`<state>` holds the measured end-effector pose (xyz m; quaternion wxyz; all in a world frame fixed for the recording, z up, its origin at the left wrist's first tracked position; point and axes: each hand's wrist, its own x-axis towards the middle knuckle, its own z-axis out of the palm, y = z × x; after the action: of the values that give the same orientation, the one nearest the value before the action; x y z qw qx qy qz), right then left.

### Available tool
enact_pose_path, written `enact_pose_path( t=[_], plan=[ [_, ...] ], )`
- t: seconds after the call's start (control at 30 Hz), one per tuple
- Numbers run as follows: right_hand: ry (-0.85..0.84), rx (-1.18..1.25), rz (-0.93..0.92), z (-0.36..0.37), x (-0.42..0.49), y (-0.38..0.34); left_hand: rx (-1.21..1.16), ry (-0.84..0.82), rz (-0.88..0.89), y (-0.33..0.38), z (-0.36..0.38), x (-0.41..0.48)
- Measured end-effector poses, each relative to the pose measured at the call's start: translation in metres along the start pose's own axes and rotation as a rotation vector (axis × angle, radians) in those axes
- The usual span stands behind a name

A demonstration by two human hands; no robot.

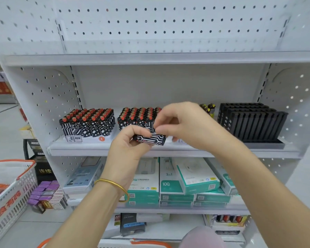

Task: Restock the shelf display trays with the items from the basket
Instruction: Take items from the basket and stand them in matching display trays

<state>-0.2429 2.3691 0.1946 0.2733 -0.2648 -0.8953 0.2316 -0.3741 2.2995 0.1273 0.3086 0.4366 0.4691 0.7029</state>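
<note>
Lying sideways: black lighter (pixel 150 139), white circuit lines

The white shelf (pixel 82 149) carries three lots side by side: a tray of patterned red-topped lighters (pixel 88 125) at left, a second such tray (pixel 134 117) just beside it, and a black tray of black lighters (pixel 252 120) at right. The shelf below holds teal-and-white boxes (pixel 177 185).

Between our left hand (pixel 127 143) and right hand (pixel 184 122) we see a black lighter (pixel 150 139) with white circuit lines. Behind them, black-and-white patterned lighters (pixel 89 122) with red caps; rightward, plain black lighters (pixel 254 120); below, teal-and-white boxes (pixel 186 185).
</note>
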Motion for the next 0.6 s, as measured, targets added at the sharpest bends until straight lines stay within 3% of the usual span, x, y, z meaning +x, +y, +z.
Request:
enact_pose_path(
  t=[0.17,0.3,0.47,0.6],
  plan=[
    [0.008,0.211,0.069,0.012,-0.008,0.013,-0.079,0.072,-0.045,0.000,0.012,-0.001],
    [0.029,0.135,0.055,0.018,-0.007,0.022,-0.248,0.071,-0.123,0.007,0.016,-0.004],
    [0.027,-0.119,-0.098,0.013,0.003,0.016,-0.066,0.080,-0.056,0.005,0.016,0.000],
    [0.093,-0.066,-0.090,0.004,0.018,0.014,0.232,0.130,0.143,0.003,0.013,0.008]
  ],
)
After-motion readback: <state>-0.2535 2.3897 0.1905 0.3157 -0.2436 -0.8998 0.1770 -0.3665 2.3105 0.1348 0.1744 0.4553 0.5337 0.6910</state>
